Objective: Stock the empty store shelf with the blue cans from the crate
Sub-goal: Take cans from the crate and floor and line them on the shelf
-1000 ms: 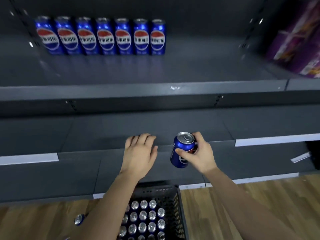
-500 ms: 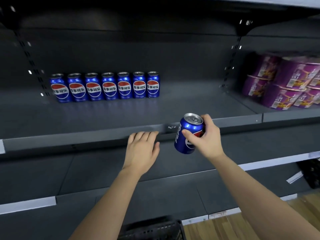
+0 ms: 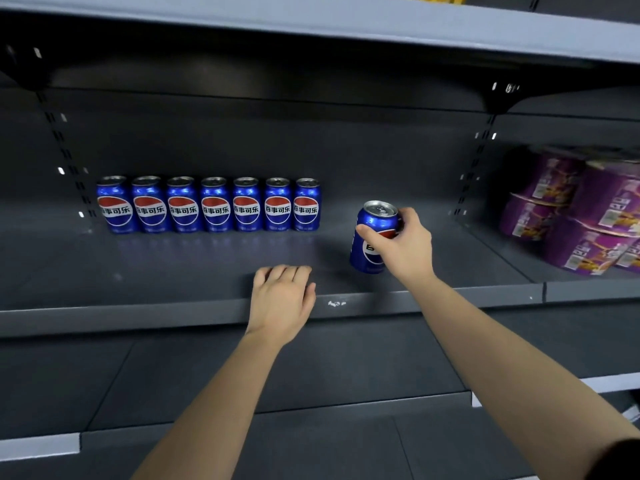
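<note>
Several blue cans (image 3: 207, 204) stand upright in a row at the back left of the dark grey shelf (image 3: 173, 265). My right hand (image 3: 401, 249) grips another blue can (image 3: 372, 237) by its side, slightly tilted, above the shelf to the right of the row's last can. My left hand (image 3: 282, 301) rests flat on the shelf's front edge with its fingers straight. The crate is out of view.
Purple packages (image 3: 581, 209) are stacked on the neighbouring shelf section at the right. A shelf board (image 3: 311, 26) runs overhead. Lower grey shelves (image 3: 329, 368) extend below. Bare shelf surface lies between the can row and the right upright.
The view has risen from the crate and floor to the shelf. My right hand has carried the can up and forward over the shelf. My left hand has moved up onto the upper shelf's edge.
</note>
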